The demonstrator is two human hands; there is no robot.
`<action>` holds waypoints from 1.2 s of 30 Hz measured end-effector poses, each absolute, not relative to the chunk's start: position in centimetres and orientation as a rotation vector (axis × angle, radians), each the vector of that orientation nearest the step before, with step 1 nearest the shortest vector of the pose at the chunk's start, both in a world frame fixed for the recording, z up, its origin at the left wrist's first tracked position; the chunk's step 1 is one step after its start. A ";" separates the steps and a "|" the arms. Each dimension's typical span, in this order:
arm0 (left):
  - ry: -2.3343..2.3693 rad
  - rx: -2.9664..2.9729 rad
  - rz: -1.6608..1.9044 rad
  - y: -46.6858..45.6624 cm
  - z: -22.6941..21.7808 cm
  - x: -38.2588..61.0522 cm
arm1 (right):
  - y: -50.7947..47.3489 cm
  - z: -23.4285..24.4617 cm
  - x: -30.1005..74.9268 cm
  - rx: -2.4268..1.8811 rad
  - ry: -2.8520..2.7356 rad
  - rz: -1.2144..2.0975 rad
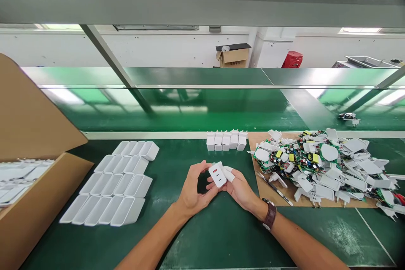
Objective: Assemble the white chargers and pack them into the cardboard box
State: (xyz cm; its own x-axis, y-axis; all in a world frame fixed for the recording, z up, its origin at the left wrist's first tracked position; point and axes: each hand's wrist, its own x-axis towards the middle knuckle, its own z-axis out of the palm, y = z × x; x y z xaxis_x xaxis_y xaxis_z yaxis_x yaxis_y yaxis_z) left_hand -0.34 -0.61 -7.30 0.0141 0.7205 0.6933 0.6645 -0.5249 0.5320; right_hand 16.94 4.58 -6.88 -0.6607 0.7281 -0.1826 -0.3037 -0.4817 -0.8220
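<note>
The left grip (195,190) and right grip (241,189) hold a white, rectangular, ported plastic block (217,174) between them, seemingly a handling step; moving it calls for steady support.

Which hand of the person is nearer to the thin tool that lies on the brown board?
Right. The right hand is to the left of the thin tool; the left hand is farther left, on the other side of the white charger.
</note>
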 end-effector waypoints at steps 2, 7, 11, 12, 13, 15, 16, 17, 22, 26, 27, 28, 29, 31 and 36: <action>1.490 2.185 1.568 -0.6 -7.5 -0.3 | 4.6 -7.0 16.9 -0.722 -1.080 2.146; 1.495 2.098 1.407 -0.7 -7.9 -0.8 | 4.8 -7.1 17.5 -0.934 -1.441 1.595; 1.480 1.998 1.280 -0.5 -8.0 -1.4 | 4.7 -7.4 18.1 -1.016 -1.806 1.009; 1.455 1.996 1.276 -0.4 -7.9 -1.4 | 4.7 -7.6 18.1 -1.023 -1.835 0.962; 1.419 2.011 1.284 -0.2 -7.8 -1.5 | 4.6 -7.7 18.0 -1.031 -1.841 0.957; 1.328 2.072 1.340 0.0 -7.4 -1.4 | 4.6 -8.0 17.9 -1.022 -1.861 1.061; 1.282 2.103 1.385 0.1 -7.2 -1.4 | 4.7 -8.1 17.8 -0.996 -1.885 1.147; 1.252 2.113 1.426 0.2 -6.9 -1.3 | 4.8 -8.1 17.8 -0.968 -1.913 1.239; 1.085 2.029 1.267 0.2 -5.3 -1.7 | 5.4 -8.0 18.0 -0.939 -1.922 1.493; 1.049 2.066 1.206 0.4 -4.7 -1.3 | 5.4 -8.4 18.2 -0.928 -1.921 1.463; 1.099 2.102 1.242 0.5 -4.7 -1.1 | 5.4 -8.5 18.2 -0.925 -1.939 1.442; 1.160 2.136 1.276 0.6 -4.7 -0.8 | 5.3 -8.6 18.2 -0.923 -1.960 1.417; 1.220 2.166 1.304 0.7 -4.8 -0.5 | 5.3 -8.6 18.2 -0.919 -1.982 1.391; 1.295 2.227 1.352 0.7 -5.0 0.0 | 5.2 -8.6 18.2 -0.912 -2.012 1.343; 1.296 2.411 1.376 -0.2 -5.8 0.2 | 5.1 -8.8 18.1 -0.877 -2.021 1.279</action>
